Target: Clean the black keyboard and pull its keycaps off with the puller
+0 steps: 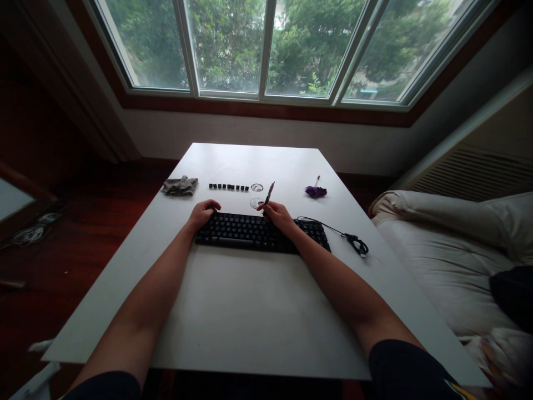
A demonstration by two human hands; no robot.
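A black keyboard point(250, 232) lies flat on the white table. My left hand point(203, 213) is closed at its upper left corner, fingers curled round the edge. Between the fingers of my right hand point(278, 215) is a slim pen-like tool point(270, 192), its upper end sticking up and its lower end near the keyboard's top row. The exact kind of tool does not show. Behind the keyboard stands a row of several loose black keycaps point(229, 186). Two small clear round dishes lie close by, one dish point(257, 188) behind the other dish point(255, 203), which my right hand partly covers.
A grey crumpled cloth point(180, 186) rests at the table's left edge. On the right are a purple cloth bundle point(316, 191) with a thin white stick and the keyboard's coiled USB cable point(357, 244). A pale sofa point(441, 261) stands right of the white table point(258, 311).
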